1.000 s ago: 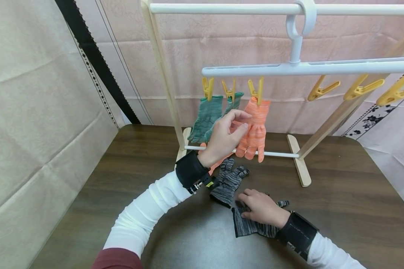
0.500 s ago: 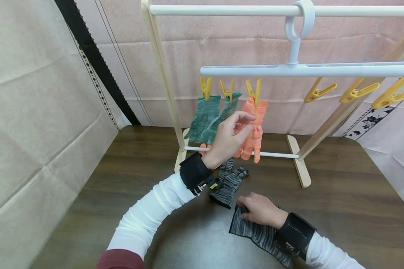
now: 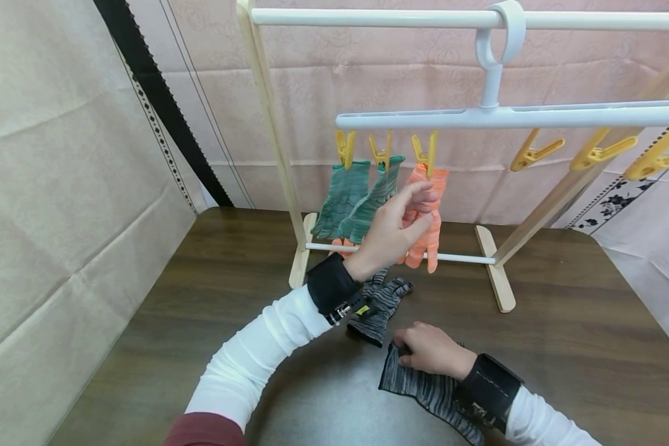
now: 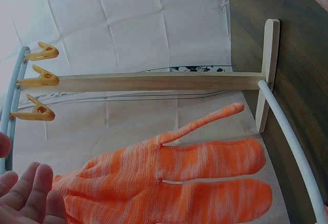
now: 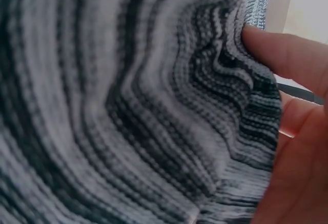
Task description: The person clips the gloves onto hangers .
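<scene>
In the head view my right hand (image 3: 435, 350) pinches the cuff of a black-and-grey striped glove (image 3: 418, 387), which hangs slantwise beneath it. Close up in the right wrist view, the thumb presses on the striped knit (image 5: 148, 101). My left hand (image 3: 393, 232) is raised in front of an orange glove (image 3: 437, 186) that hangs from a yellow clothespin (image 3: 425, 152). Its fingers are loosely bent, with a gap to the thumb and nothing between them. Whether they touch the orange glove, I cannot tell. A second striped glove (image 3: 381, 306) lies on the table.
Two green gloves (image 3: 340, 192) hang on clothespins to the left. A pale blue hanger (image 3: 563, 116) hooks over the white rod (image 3: 368, 17) of a wooden rack. Several bare clothespins (image 4: 38, 76) hang at its other end. More orange fabric (image 3: 342, 244) shows behind the left wrist.
My right hand has lifted the striped glove by its cuff, so it now hangs down toward the wrist. My left hand has shifted slightly right and down before the orange glove.
</scene>
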The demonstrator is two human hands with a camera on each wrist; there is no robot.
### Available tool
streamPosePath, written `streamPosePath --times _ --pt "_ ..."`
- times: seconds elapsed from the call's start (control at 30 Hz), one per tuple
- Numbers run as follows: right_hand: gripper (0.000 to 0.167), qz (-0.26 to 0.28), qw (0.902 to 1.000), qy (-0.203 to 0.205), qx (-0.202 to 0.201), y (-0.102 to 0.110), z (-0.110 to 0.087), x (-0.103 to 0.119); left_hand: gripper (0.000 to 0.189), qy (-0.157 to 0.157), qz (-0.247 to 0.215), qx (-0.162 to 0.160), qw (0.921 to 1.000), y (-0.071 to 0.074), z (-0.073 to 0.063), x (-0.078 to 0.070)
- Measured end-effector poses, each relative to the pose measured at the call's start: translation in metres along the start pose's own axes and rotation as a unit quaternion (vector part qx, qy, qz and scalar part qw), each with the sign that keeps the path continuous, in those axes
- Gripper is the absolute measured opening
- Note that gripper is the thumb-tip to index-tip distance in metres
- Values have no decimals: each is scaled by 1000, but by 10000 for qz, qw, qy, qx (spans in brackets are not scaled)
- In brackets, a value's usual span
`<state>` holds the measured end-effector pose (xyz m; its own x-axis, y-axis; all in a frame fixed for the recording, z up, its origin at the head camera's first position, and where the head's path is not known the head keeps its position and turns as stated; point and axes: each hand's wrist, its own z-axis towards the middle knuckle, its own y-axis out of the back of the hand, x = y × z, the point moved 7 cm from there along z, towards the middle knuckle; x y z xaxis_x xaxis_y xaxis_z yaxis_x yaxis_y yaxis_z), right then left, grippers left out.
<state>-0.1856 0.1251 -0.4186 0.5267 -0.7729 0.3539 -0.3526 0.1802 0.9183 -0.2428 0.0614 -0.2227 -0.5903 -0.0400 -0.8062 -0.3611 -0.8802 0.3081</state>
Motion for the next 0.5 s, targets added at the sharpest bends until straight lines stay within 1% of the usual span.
streamPosePath --times 0.03,0.13,0.23,0.27,0.37,0.5 --pt "22 11 10000 -4 6 0 0 -1 45 -5 7 68 10000 -2 0 -3" --pt "25 22 10000 22 7 -2 0 -1 46 135 -62 293 9995 -6 0 -11" --pt "26 73 9999 116 -19 -2 0 -1 47 222 -25 474 9986 -12 7 -2" --pt "26 84 9998 154 -27 -2 0 0 47 261 -69 504 9984 -13 9 1" --pt "26 85 9992 370 -102 0 -1 3 48 252 40 538 9982 -20 17 8" --pt "24 73 9994 323 -65 0 -1 3 48 297 203 599 9976 -26 25 5"
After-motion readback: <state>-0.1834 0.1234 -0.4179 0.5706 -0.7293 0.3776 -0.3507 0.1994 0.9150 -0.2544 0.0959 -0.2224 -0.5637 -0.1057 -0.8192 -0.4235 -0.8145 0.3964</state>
